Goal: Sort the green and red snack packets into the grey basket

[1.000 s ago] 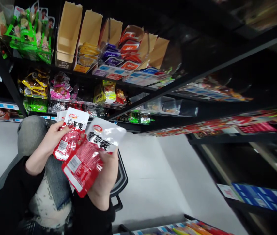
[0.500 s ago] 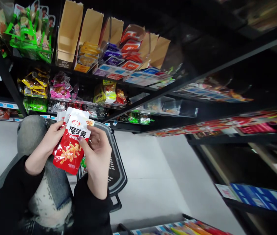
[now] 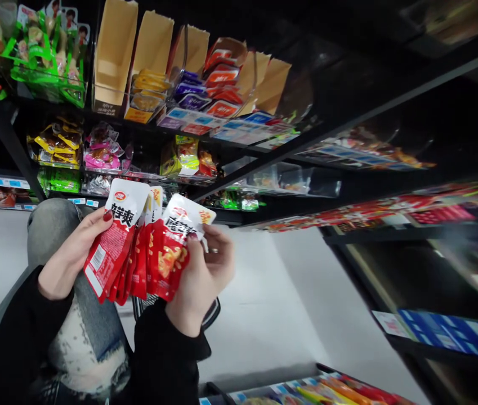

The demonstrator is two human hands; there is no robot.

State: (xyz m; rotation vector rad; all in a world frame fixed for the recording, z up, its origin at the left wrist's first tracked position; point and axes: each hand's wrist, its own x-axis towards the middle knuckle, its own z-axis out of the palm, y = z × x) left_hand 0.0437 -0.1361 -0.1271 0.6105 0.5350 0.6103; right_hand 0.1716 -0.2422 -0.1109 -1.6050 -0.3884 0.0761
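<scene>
Several red-and-white snack packets [image 3: 116, 236] are fanned out between my hands above my knee. My left hand [image 3: 72, 247] is closed on the left side of the fan, its thumb on the packet that shows a barcode. At the right side, my right hand [image 3: 202, 275] pinches another snack packet [image 3: 172, 250], whose front has a picture of food on it. The packets between them overlap, showing mostly their edges. Part of a dark basket [image 3: 212, 315] shows behind my right wrist; the rest of it is hidden.
Ahead stands a black shelf unit with cardboard boxes [image 3: 114, 62] of packets and green-netted snacks [image 3: 48, 56]. Lower rows hold yellow packets [image 3: 59, 140] and pink packets [image 3: 102, 149]. Pale floor [image 3: 259, 281] lies to the right, and another shelf of packets [image 3: 327, 391] is at the bottom.
The single packet in my right hand was turned from its back to its front and brought onto the left-hand stack. Now the packets are spread into a fan, my right hand farther right.
</scene>
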